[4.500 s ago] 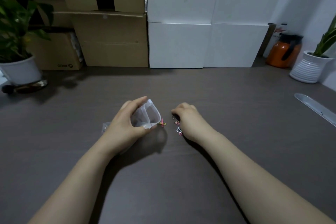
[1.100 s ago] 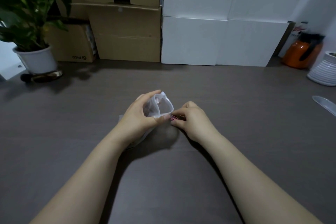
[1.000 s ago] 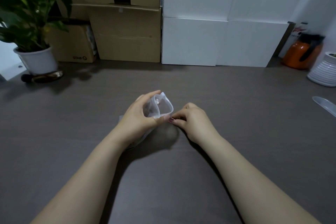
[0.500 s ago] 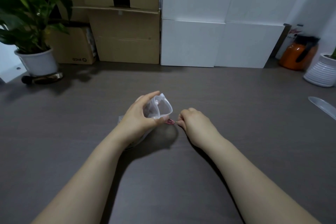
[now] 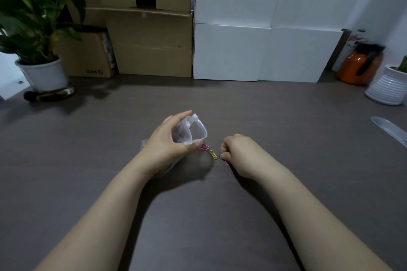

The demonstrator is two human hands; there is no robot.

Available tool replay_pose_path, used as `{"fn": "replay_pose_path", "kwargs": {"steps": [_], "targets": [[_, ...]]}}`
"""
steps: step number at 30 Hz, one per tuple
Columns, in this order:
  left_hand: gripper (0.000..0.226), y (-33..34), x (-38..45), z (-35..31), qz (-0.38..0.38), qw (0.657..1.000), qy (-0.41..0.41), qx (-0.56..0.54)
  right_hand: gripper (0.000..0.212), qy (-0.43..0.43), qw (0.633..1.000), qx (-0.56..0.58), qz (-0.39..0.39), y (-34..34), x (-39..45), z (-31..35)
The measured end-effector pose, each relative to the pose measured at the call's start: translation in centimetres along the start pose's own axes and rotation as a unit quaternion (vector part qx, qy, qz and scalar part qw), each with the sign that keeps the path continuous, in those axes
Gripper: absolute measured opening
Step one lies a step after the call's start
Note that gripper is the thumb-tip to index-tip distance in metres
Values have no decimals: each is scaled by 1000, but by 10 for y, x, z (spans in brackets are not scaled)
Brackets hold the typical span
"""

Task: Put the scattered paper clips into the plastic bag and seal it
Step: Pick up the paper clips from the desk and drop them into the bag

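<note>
While left hand (image 5: 167, 141) grips plastic bag (image 5: 193, 131), mouth rightward, right hand (image 5: 236, 152) pinches clips (image 5: 226, 161).

Left hand (image 5: 167, 141) around open plastic bag (image 5: 193, 131); right hand (image 5: 239, 152) pinching paper clips (image 5: 213, 154).

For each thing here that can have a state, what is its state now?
plastic bag: mouth open, unsealed, held by left hand
pink clip: on table, outside bag
yellow clip: on table, outside bag
right hand: fingers curled, pinching a clip
</note>
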State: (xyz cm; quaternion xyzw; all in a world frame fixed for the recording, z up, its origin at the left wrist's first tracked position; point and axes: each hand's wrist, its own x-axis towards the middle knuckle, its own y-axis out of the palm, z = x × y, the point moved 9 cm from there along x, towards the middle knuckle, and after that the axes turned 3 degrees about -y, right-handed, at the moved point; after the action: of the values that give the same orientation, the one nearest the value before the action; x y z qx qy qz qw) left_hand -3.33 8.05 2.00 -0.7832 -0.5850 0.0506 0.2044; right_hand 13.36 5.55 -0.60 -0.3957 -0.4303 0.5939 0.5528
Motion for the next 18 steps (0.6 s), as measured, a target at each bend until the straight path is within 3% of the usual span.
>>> {"fn": "replay_pose_path", "kwargs": {"steps": [5,9,13,18], "targets": [[70,4,0,-1,8,1000,8,20,14,-5,1000,-6,0,5,-2,-1],[69,1,0,1,10,1000,10,25,3,1,999,46,22,-3,-4,-13],[69,0,1,2,4,1000,10,24,41,-5,995,50,91,-3,-10,-25],[67,-2,3,5,-7,1000,9,20,49,-46,994,86,51,-5,2,-10]]}}
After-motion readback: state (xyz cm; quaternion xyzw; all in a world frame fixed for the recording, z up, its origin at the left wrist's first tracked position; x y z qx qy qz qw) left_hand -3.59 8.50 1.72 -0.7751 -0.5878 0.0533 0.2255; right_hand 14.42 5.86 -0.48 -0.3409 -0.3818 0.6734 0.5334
